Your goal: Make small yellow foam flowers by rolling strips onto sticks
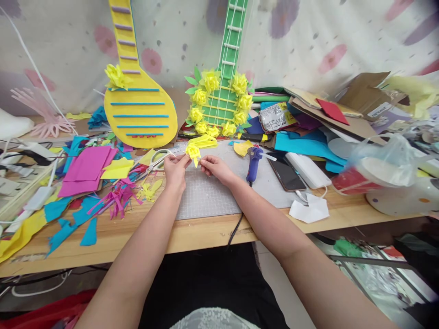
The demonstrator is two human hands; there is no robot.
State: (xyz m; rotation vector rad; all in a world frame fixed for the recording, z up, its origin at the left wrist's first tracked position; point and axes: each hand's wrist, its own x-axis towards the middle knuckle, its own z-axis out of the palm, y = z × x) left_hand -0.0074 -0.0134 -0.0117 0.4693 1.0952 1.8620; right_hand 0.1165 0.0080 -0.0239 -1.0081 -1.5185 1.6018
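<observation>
Above the grey cutting mat [206, 196], a small yellow paper flower [193, 151] is pinched in my left hand [176, 169]. My right hand [216, 167] is close to the flower's lower right side, fingers drawn together; whether something thin is between them is too small to tell. Behind the hands lies a bundle of yellow paper strips [204, 141]. A blue glue gun [253, 164] stands on the mat to the right. White-handled scissors [160, 160] lie just left of my left hand.
A yellow paper instrument [144, 116] and a green one ringed with yellow flowers [222, 103] lean at the back. Paper scraps [85, 171] cover the left. Rightward are a phone [287, 172], a white power bank [308, 169], a bagged cup [363, 176] and piled cardboard [343, 121].
</observation>
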